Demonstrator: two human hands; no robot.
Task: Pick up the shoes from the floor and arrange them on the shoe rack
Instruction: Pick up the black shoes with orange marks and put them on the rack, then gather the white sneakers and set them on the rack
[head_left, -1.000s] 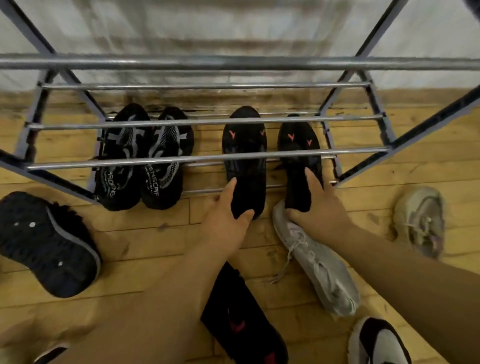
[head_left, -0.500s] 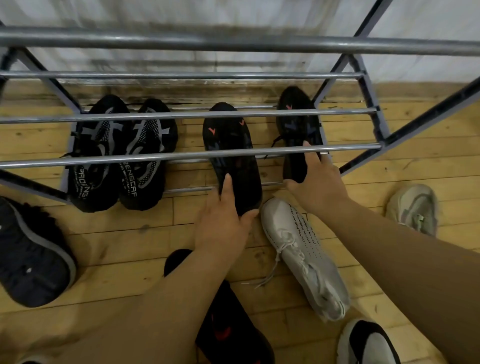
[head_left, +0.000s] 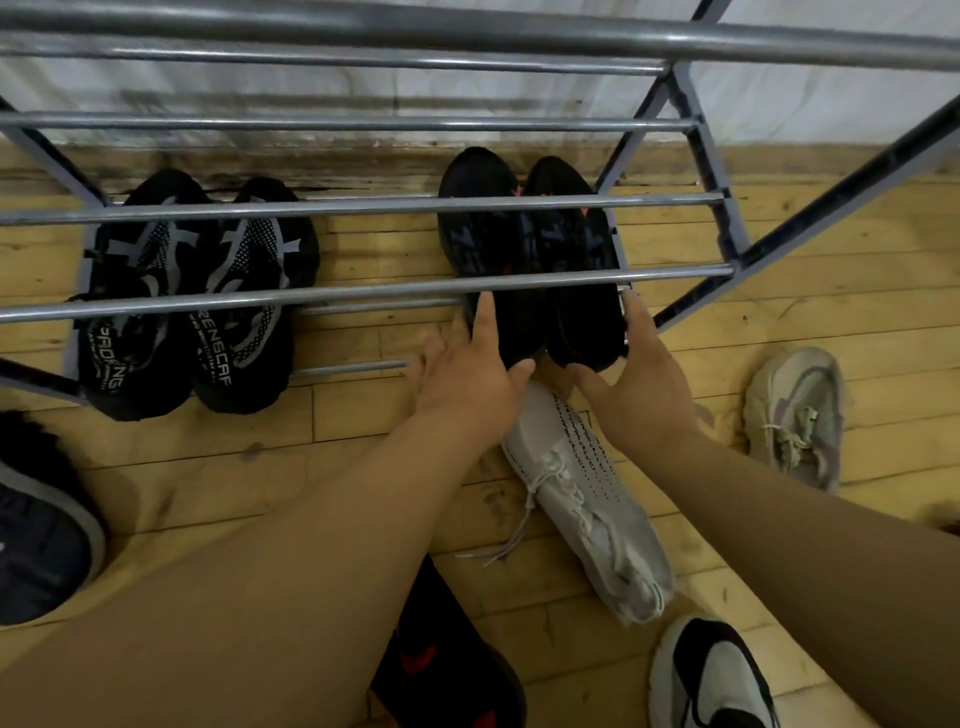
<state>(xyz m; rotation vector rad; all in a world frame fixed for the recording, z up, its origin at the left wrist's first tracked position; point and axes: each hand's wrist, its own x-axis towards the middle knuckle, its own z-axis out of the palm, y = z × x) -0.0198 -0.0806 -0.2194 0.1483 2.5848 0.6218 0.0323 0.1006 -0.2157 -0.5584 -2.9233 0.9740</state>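
Left hand and right hand are pressed against the heels of the black pair with orange marks. Fingers are straight and spread wide, thumbs on the heel ends, nothing gripped. The pair sits side by side on the shoe rack's bottom rails, 12 o'clock from my hands. Black-and-grey pair at 9 o'clock, same tier. Grey sneaker on the floor at 6.
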